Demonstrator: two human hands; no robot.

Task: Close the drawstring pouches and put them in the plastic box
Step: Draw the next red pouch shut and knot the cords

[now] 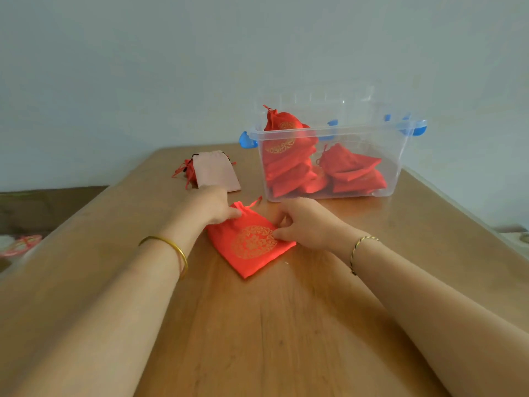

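Plastic box (400, 156) holding many closed red pouches; one red pouch (252, 245) on worktop (286, 325), left hand (213, 206) pinching its neck, right hand (303, 222) pinching its edge; pink pouch (216, 173) remaining.

Wooden table (286, 325), grain running near to far, fills the near scene. Pale blue-grey wall (200, 67) behind its far edge. Far left, below table level: dark brown surface (43, 204), with blurred pink loops (21, 245) just beside it.
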